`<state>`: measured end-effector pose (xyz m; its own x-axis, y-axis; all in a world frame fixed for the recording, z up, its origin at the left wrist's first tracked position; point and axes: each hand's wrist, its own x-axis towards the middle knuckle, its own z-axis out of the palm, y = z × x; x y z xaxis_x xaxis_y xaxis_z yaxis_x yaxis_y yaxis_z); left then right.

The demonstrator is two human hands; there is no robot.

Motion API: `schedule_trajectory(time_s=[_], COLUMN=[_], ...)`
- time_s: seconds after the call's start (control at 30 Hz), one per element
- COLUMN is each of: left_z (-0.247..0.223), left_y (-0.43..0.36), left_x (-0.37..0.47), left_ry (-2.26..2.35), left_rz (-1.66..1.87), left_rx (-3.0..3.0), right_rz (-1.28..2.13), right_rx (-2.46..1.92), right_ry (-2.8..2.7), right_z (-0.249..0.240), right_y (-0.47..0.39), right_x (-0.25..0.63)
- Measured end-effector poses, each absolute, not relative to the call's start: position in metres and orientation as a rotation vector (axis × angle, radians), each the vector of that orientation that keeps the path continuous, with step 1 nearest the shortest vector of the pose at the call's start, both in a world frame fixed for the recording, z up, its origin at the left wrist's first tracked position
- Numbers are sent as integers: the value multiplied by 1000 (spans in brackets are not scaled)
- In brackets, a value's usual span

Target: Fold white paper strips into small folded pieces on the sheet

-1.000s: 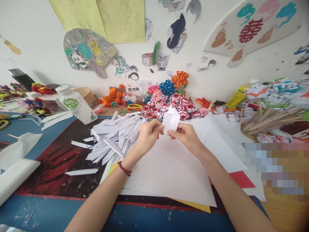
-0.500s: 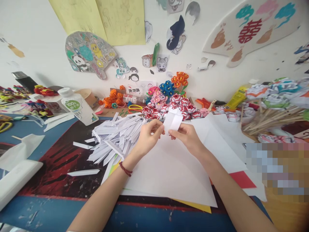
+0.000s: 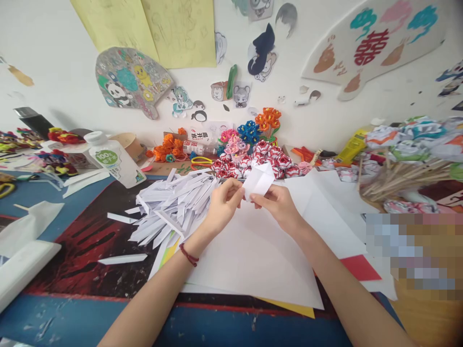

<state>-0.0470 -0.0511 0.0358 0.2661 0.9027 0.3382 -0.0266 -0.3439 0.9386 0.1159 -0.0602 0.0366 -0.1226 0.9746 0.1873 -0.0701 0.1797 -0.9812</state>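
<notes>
Here, largest first: white wall (image 3: pixel 54 72) at the back, covered with stuck-on things: yellow sheets (image 3: pixel 152 29), a panda cutout (image 3: pixel 130 79), a fan-shaped board (image 3: pixel 376 41), small cartoon stickers. Bright, cluttered craft corner.

Desk (image 3: pixel 72 318): blue, with a dark red-and-black mat (image 3: pixel 87 241) laid on it. Over the mat lie big white sheets (image 3: pixel 260 255), with a yellow and a red sheet showing at their edges.

Right side: bundle of wooden sticks (image 3: pixel 401 176) under crumpled patterned paper. Far edge: row of finished paper flowers (image 3: pixel 253 161), red-white, with orange, blue and pink ones behind. Left: a white bottle (image 3: pixel 114 159) lying tilted, a flat white box at the near left corner.

Pile of folded strips (image 3: pixel 173 202): many narrow white pieces heaped just left of the hands, a few strays scattered on the mat. Judging by that heap, a good deal of folding is done; the uncut sheets suggest plenty left.

Left hand (image 3: pixel 220 205): red cord on the wrist, fingers narrow, pinching the lower left edge of the piece.

Right hand (image 3: pixel 280 202): fingers narrow too, pinching its lower right edge.

Paper piece (image 3: pixel 258 178): small, white, held up off the desk between both hands, over the sheets and in front of the flowers. Partly folded, with a pointed top; seems mid-fold, not yet the slim shape of the strips.
</notes>
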Motion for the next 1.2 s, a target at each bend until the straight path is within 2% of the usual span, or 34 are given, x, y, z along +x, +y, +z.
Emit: schedule_trajectory(time_s=[0.97,1.2], left_z=[34,32], left_y=[-56,-53], left_x=[-37,-39], left_ry=[832,855], left_rz=[1278,1262], left_rx=[1318,1374], right_rz=[1094,1247], right_rx=[-1015,-989], right_ry=[-1310,-1327], right_z=[28,22], right_y=[-60,-57], right_x=[112,114])
